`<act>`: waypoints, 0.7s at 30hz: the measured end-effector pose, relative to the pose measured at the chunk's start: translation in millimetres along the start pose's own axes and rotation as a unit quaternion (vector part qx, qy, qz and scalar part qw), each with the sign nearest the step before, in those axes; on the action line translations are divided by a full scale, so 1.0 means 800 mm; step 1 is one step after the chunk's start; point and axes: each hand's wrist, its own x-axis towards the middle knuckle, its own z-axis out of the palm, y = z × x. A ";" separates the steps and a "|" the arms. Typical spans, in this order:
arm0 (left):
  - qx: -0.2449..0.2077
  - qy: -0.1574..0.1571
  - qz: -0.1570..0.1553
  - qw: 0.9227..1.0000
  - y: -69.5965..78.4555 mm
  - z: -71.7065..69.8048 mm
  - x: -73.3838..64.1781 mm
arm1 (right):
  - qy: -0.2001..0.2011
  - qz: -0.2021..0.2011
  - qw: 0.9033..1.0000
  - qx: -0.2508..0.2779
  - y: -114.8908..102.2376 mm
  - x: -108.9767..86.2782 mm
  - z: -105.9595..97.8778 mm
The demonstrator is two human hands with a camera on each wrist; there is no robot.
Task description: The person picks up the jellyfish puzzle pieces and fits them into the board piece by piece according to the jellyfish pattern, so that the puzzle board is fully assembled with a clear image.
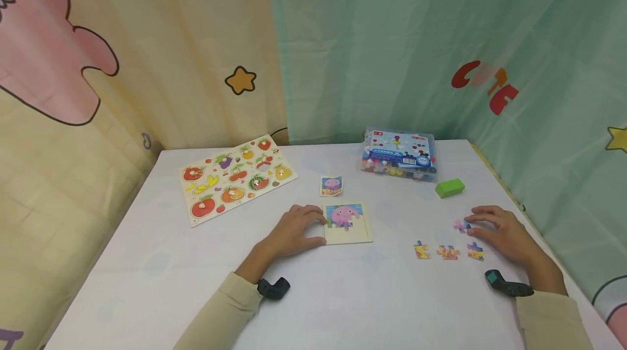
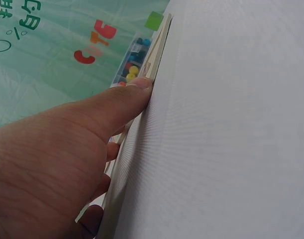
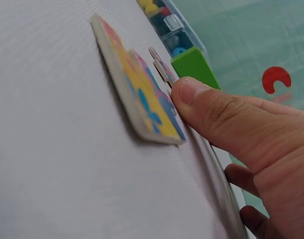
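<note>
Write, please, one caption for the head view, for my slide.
Left hand touching a partly filled puzzle board, right hand at the loose pieces, on a white table.

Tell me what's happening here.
Someone is at work on a puzzle board, partly filled and bare along the bottom. The left hand has its fingers against the board's left edge. The right hand is at a loose piece; whether it is gripped is unclear. Three more pieces lie closer in.
</note>
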 end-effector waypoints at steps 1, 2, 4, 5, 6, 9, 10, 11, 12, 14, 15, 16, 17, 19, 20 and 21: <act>-0.001 0.000 0.000 1.000 0.000 0.000 -0.001 | 0.007 -0.010 1.000 -0.002 0.001 0.000 0.001; -0.003 0.000 -0.001 1.000 0.000 0.001 -0.001 | 0.014 -0.019 1.000 -0.004 0.002 0.000 0.003; -0.004 0.001 -0.001 1.000 0.000 0.001 -0.002 | 0.022 -0.032 0.999 -0.006 0.004 0.000 0.005; -0.003 0.001 -0.001 1.000 0.000 0.001 -0.002 | 0.023 -0.035 0.999 -0.007 0.004 0.000 0.005; -0.002 0.001 -0.001 1.000 0.000 0.001 -0.002 | 0.023 -0.036 0.999 -0.008 0.004 -0.001 0.006; 0.000 0.000 0.000 1.000 0.001 0.000 -0.001 | 0.016 -0.017 1.000 -0.011 0.001 -0.002 0.004; 0.000 0.000 0.000 1.000 0.001 0.000 -0.001 | 0.012 -0.006 1.000 -0.011 -0.001 -0.002 0.003; 0.000 0.000 0.000 1.000 0.001 0.000 -0.001 | 0.007 0.008 1.000 -0.008 -0.003 -0.002 0.002; -0.002 0.000 0.000 1.000 0.002 -0.001 -0.001 | 0.004 0.019 1.000 -0.005 -0.006 -0.002 0.002; -0.004 -0.001 0.000 1.000 0.002 -0.001 -0.001 | -0.001 0.035 0.999 0.007 -0.013 0.002 0.001; -0.005 -0.001 -0.001 1.000 0.002 -0.002 -0.001 | -0.002 0.037 0.999 0.009 -0.017 0.004 0.002; -0.005 -0.002 -0.001 1.000 0.002 -0.002 -0.001 | -0.003 0.035 0.999 0.012 -0.021 0.007 0.003; -0.005 -0.002 -0.002 1.000 0.002 -0.002 -0.001 | -0.008 0.030 0.999 0.014 -0.026 0.011 0.005; -0.005 -0.002 -0.003 1.000 0.003 -0.001 -0.001 | -0.018 0.021 0.999 0.015 -0.036 0.020 0.009; -0.006 -0.002 -0.002 1.000 0.003 -0.001 -0.001 | -0.027 0.022 0.999 0.015 -0.042 0.025 0.012; -0.005 -0.001 -0.002 1.000 0.002 -0.001 -0.001 | -0.036 0.020 0.999 0.016 -0.049 0.030 0.015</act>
